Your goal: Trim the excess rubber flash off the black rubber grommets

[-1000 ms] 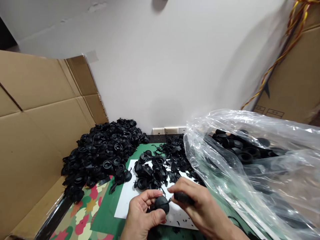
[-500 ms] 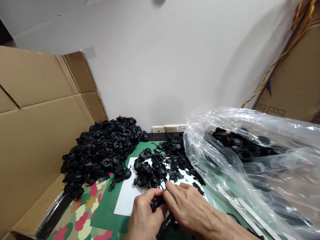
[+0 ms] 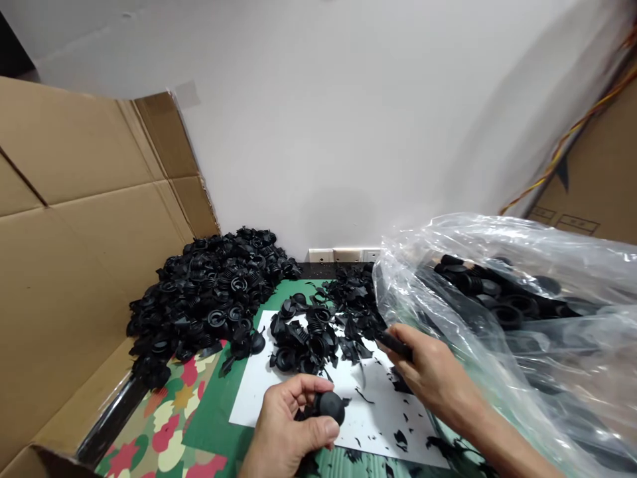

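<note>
My left hand point(image 3: 288, 425) is closed around a round black rubber part point(image 3: 329, 405), held just above the white sheet point(image 3: 259, 392). My right hand point(image 3: 430, 372) is off to the right, apart from the left, closed on a thin black tool point(image 3: 393, 344) whose tip points toward the scraps. A small cluster of black ribbed rubber parts point(image 3: 303, 338) lies on the sheet beyond my hands. Black trimmings point(image 3: 401, 438) are scattered over the sheet's right side.
A large heap of black rubber parts point(image 3: 209, 299) sits at the left against a cardboard wall point(image 3: 74, 232). A clear plastic bag point(image 3: 522, 345) with more black parts fills the right. A green mat point(image 3: 209, 425) and camouflage cloth point(image 3: 164, 445) lie underneath. Wall sockets point(image 3: 343, 255) behind.
My right hand has pulled away from the part in my left hand and moved right and outward with the tool. My left hand still holds the part, now in plain sight.
</note>
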{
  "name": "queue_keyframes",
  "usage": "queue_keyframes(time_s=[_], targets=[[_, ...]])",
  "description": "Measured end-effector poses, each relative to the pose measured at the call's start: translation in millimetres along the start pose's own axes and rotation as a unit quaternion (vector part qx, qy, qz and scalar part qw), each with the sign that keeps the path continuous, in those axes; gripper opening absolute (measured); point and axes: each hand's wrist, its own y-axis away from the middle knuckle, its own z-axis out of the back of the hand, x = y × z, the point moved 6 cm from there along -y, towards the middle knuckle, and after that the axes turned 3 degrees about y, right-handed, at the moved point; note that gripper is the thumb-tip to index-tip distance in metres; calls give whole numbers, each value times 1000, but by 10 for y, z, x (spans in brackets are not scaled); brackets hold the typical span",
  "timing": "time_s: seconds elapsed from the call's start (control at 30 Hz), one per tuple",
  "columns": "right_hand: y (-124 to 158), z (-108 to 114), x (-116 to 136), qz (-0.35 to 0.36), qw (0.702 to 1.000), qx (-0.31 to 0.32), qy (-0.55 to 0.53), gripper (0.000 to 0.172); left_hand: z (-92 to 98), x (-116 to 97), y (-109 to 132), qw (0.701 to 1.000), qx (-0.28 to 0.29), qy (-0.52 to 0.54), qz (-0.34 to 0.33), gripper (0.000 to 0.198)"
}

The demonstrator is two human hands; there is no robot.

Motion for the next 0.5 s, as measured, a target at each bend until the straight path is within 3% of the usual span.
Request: queue_keyframes(time_s=[0.13,0.23,0.4,0.5], targets=[[167,-84,139,-29,986,36,-160,16,-3,48,-49,998,22,53,0,33],[242,-101,331,5,960,47,-277,12,-26,94,-81,993,55,99,17,36],[337,-177,567,65,914,1,-401,10,-163,155,-99,974,118,189,31,33],[367,-229,586,82,914,-29,-396,15,-198,216,-116,973,106,202,24,31]])
